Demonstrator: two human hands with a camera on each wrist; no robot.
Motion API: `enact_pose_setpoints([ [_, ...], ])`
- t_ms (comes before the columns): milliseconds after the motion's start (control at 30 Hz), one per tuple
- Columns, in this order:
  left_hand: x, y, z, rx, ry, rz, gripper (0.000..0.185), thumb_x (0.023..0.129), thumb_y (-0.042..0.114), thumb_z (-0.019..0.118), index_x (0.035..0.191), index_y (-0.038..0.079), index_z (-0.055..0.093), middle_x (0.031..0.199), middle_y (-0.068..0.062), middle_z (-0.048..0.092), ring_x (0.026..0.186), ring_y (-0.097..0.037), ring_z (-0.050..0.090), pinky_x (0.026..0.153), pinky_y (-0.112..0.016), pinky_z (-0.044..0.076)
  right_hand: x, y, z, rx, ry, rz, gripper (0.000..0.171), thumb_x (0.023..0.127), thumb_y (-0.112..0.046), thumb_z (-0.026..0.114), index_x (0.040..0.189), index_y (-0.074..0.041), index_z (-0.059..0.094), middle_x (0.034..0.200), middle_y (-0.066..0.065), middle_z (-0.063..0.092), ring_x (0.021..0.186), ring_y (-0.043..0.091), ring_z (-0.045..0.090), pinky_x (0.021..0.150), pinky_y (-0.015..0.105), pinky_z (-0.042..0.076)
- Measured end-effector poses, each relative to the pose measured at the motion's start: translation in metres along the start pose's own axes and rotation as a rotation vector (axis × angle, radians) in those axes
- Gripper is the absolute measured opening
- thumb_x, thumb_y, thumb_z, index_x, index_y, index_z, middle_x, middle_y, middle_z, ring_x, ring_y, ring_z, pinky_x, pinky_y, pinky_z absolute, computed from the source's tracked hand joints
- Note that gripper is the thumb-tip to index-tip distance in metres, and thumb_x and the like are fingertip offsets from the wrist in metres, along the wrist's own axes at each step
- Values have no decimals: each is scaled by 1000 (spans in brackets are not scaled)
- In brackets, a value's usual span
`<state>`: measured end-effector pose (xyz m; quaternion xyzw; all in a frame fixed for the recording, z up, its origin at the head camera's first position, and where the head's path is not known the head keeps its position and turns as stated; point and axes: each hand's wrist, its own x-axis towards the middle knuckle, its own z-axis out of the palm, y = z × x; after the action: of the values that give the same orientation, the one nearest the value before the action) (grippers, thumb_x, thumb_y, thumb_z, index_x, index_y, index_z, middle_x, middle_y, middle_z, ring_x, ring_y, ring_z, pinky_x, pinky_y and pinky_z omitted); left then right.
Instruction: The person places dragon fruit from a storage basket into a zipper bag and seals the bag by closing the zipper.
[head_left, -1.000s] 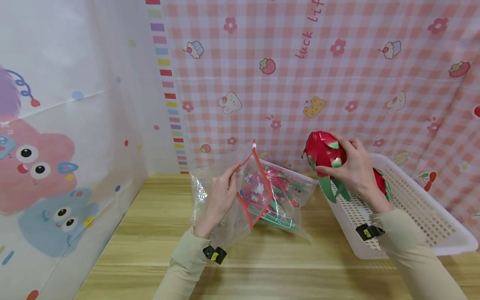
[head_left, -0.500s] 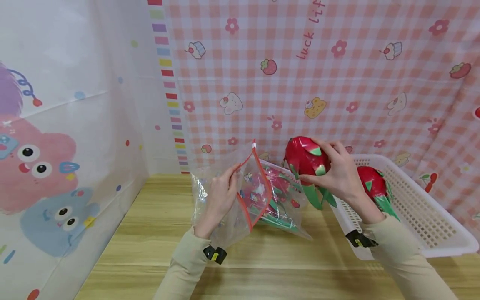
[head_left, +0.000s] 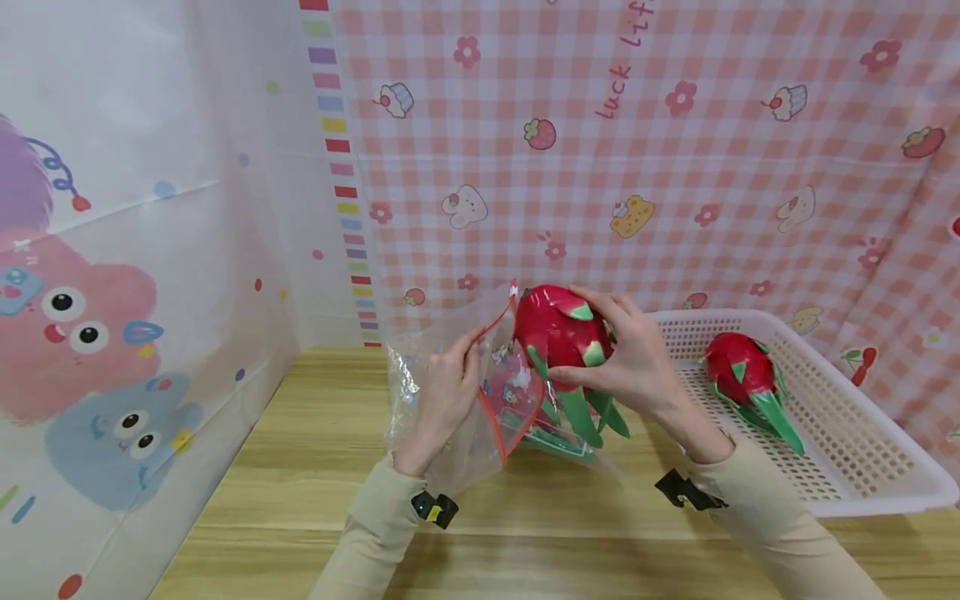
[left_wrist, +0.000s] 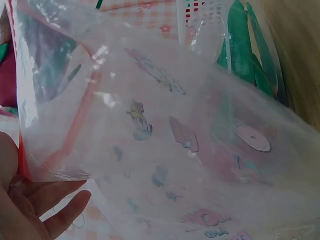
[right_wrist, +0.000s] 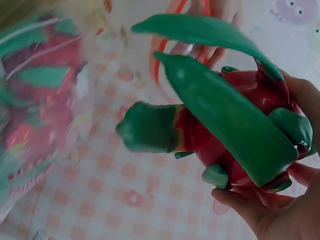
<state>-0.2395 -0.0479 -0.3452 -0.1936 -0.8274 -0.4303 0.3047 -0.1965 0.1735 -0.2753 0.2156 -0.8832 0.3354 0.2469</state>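
Note:
My left hand (head_left: pixel 448 387) pinches the edge of a clear zip bag (head_left: pixel 442 454) with a red zip strip, and the bag's mouth gapes toward the right. A red dragon fruit with green leaves (head_left: pixel 558 329) is in my right hand (head_left: pixel 637 358), thumb in front and fingers round its back. It hangs right at the bag's mouth, partly covering it. The right wrist view shows the long green leaves (right_wrist: pixel 225 115) of this fruit. Behind the open bag lies a second, filled bag (right_wrist: pixel 45 110) with red and green contents, largely hidden in the head view.
A white perforated basket (head_left: pixel 885 442) stands on the right, with another dragon fruit (head_left: pixel 742 367) lying in it. The wooden table (head_left: pixel 300 500) spreads beneath everything. A checked cloth (head_left: pixel 675 150) hangs behind, and a printed white sheet (head_left: pixel 210 275) covers the left side.
My right hand has carried the dragon fruit leftward from over the basket to the bag's mouth. The fruit in the basket has come into full view. My left hand has stayed nearly still.

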Motion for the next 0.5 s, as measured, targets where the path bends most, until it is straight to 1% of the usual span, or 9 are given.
enact_pose_setpoints([
  [33,0,0,0,3,6,2,29,95,3,47,118,-3,63,85,-19,72,42,-4,30,37,-16,24,0,-3,2,18,-5,-7,85,63,-26,89,137,-16,48,119,14,56,103,29,58,73,47,58],
  [133,0,1,-1,25,24,15,28,95,4,48,117,-4,64,95,-19,73,50,-10,52,40,-17,31,1,-9,8,70,-27,-8,83,64,-27,88,135,-13,49,122,11,59,104,27,60,74,44,58],
  [200,-1,1,-1,24,30,16,28,95,5,48,116,-5,63,99,-19,72,55,-15,59,41,-18,33,2,-12,12,100,-52,10,81,64,-28,88,134,-12,49,123,10,60,103,26,62,75,42,58],
  [267,-1,2,-2,24,37,16,27,96,5,48,116,-5,63,102,-20,71,65,-19,66,44,-19,35,1,-14,16,113,-87,38,80,64,-29,88,133,-12,49,124,8,60,102,25,62,76,40,58],
  [333,-1,3,-3,31,46,7,27,96,5,48,116,-5,64,103,-19,71,63,-20,65,45,-20,36,1,-15,20,105,-116,58,80,64,-31,88,132,-12,50,123,9,61,100,25,63,76,39,58],
  [400,-1,4,-4,36,57,0,27,96,6,49,115,-4,64,101,-19,72,60,-16,61,45,-20,35,1,-16,23,82,-141,74,79,64,-33,87,132,-13,51,122,8,62,100,24,63,75,38,58],
  [433,-1,5,-5,33,59,-5,27,96,6,48,115,-4,65,96,-20,72,57,-15,58,44,-20,34,0,-15,24,65,-151,75,79,65,-33,87,132,-13,51,122,8,62,99,24,63,75,38,58],
  [467,-2,5,-5,31,59,-9,27,96,5,48,115,-5,65,90,-20,72,52,-13,52,43,-20,32,0,-15,26,45,-158,76,78,65,-34,87,132,-12,52,121,9,63,99,24,64,75,38,58],
  [500,-2,6,-6,33,60,-6,27,95,5,48,114,-5,65,89,-20,72,50,-12,48,42,-19,30,0,-15,27,25,-164,79,78,65,-36,86,132,-12,53,120,9,64,97,24,64,74,38,58],
])
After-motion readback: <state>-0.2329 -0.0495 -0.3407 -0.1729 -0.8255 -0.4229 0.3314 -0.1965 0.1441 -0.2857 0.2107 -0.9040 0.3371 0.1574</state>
